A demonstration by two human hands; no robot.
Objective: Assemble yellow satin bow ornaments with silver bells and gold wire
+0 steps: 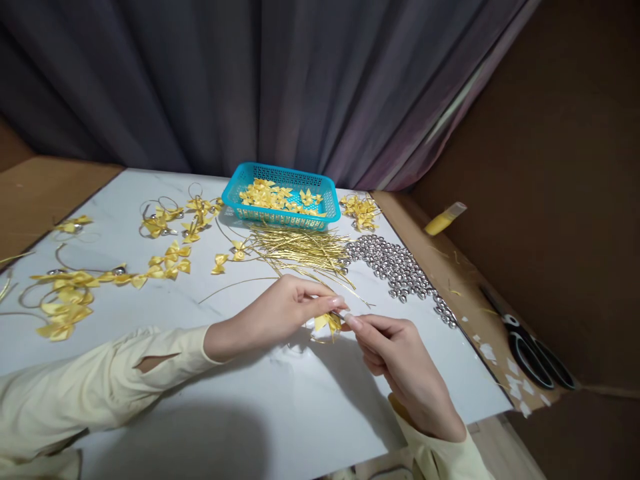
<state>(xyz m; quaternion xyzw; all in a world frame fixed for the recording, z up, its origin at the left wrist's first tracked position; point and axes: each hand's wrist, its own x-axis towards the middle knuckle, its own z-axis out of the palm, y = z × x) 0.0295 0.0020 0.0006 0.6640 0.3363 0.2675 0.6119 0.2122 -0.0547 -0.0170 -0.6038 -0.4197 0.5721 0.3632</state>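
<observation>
Bow [327, 323] sits right between our two hands, low over the white board [280, 413]. Left hand [277, 312] pinches it from the left side, right hand [400, 360] has fingertips closed on it from the right, so both are equally near. Its long axis we can't really tell, too small.
</observation>
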